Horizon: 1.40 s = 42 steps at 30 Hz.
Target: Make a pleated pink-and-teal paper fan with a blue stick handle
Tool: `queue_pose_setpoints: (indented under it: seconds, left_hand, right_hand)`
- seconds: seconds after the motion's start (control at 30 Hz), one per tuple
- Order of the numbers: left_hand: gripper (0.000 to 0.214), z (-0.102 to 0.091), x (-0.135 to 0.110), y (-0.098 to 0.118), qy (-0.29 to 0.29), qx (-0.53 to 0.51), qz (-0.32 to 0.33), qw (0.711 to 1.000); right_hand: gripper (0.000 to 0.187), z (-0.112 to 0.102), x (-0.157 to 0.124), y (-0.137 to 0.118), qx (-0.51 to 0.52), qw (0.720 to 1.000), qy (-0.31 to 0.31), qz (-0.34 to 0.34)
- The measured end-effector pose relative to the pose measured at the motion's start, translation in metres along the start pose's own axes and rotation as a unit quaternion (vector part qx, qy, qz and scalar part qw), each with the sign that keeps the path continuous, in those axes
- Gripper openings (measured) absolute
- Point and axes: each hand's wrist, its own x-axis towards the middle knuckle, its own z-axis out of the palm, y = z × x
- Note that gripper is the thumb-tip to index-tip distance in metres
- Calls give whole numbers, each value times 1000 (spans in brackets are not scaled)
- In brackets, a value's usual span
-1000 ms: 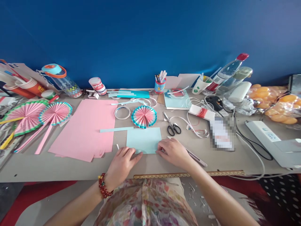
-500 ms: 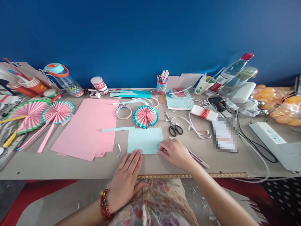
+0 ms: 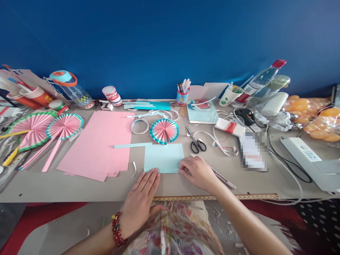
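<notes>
A light blue sheet of paper (image 3: 164,156) lies flat near the front of the table. My left hand (image 3: 142,194) is stretched flat, its fingertips resting on the sheet's lower left corner. At the lower right corner my right hand (image 3: 197,171) has its fingers curled together on the paper; the fingertips are partly hidden. Just beyond the sheet is a pleated pink, white and teal paper rosette (image 3: 164,131). A thin pale blue strip (image 3: 132,145) touches the sheet's upper left. Black-handled scissors (image 3: 196,140) lie past my right hand, and a slim cutter knife (image 3: 224,180) is partly behind it.
Pink paper sheets (image 3: 95,145) cover the left of the table, next to finished paper fans (image 3: 65,126). A roll of tape (image 3: 140,126), a pen cup (image 3: 182,96) and a plastic bottle (image 3: 261,83) stand or lie farther back. Cables and a power strip (image 3: 305,152) are on the right.
</notes>
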Motion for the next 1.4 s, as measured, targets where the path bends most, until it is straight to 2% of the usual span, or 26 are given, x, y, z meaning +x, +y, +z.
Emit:
queue_pose_setpoints:
  seconds: [0.27,0.8,0.87,0.93,1.0,1.07,1.1,1.23,1.4]
  left_hand:
    - [90,-6,15,3,-22,-25,-50,998]
    - [85,-4,18,6,-13,-21,-58,998]
    - [88,-5,19,7,-13,-20,-56,998]
    - [88,-5,21,8,-14,-17,-53,998]
    - [85,-7,22,10,-13,-11,-53,998]
    - [80,-8,23,10,-11,-6,-56,998]
    - [77,-9,23,10,-10,-7,-58,998]
    - [67,-11,22,8,0,-29,-55,998]
    - [75,-7,18,2,24,-44,-39,998]
  right_hand:
    - [16,-2,-3,1,-8,1000,4,20]
    - [14,-3,-7,3,-28,999,6,43]
    - [11,-2,-11,-1,-50,996,36,59]
    - [19,3,-17,-9,-73,992,86,49]
    - [32,12,-22,-21,-80,989,121,-8]
    - [36,24,-26,-33,-71,987,123,-77]
    - [37,31,-27,-38,-70,985,128,-89]
    - [40,46,-37,-36,-87,985,136,-59]
    - [41,43,-59,-12,-110,981,156,-24]
